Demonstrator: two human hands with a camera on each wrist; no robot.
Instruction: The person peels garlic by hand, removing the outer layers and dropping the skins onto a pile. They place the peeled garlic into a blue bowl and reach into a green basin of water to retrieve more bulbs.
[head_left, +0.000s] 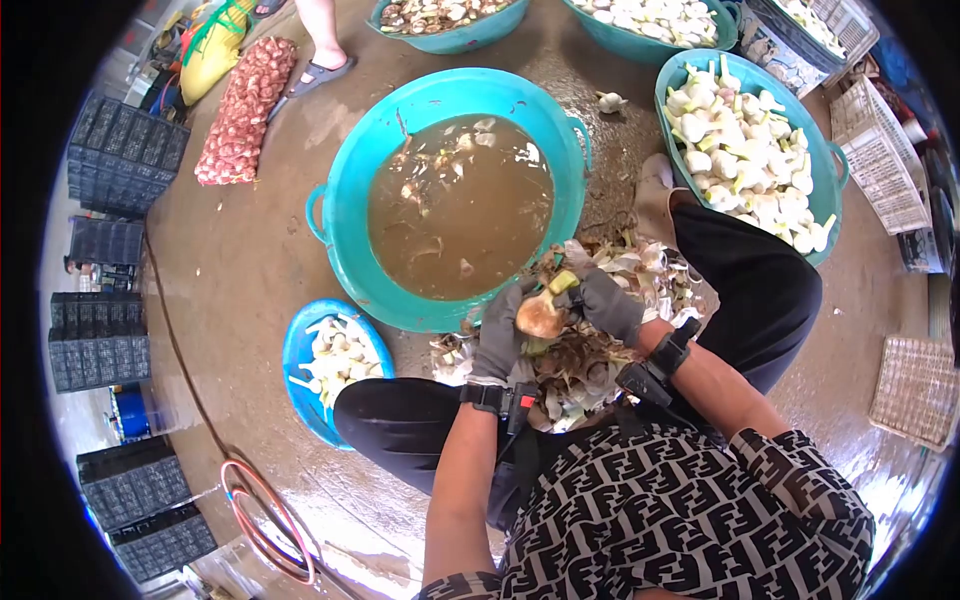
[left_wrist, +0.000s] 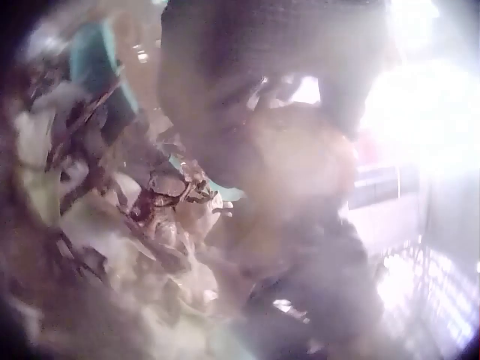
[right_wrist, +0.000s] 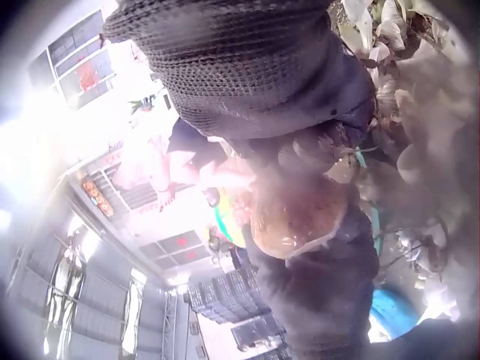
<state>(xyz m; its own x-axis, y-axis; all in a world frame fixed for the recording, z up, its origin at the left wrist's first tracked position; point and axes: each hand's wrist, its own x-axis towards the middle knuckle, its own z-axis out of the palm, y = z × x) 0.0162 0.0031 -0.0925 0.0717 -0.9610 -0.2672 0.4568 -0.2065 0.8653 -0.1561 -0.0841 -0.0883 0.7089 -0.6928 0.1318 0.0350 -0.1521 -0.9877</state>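
Between my two grey-gloved hands is a brownish garlic bulb point(head_left: 540, 316) with a short yellow-green stem point(head_left: 564, 282). The left hand point(head_left: 498, 335) grips the bulb from its left side. At the stem end, the right hand point(head_left: 612, 305) pinches with curled fingers. Seen from the right wrist, the bulb point(right_wrist: 296, 221) looks wet and tan, the right glove point(right_wrist: 247, 71) above it and the left glove point(right_wrist: 319, 296) below. The left wrist view is hazy, with the bulb point(left_wrist: 300, 161) blurred. Loose garlic skins point(head_left: 575, 375) lie heaped below the hands.
A turquoise tub point(head_left: 345, 175) of murky water stands ahead. White garlic fills a blue basin point(head_left: 290, 350) at left and a green tub point(head_left: 835, 205) at right. Further off are a red mesh sack point(head_left: 245, 115), black crates point(head_left: 125, 150), a pink hose point(head_left: 240, 510) and another person's foot point(head_left: 328, 60).
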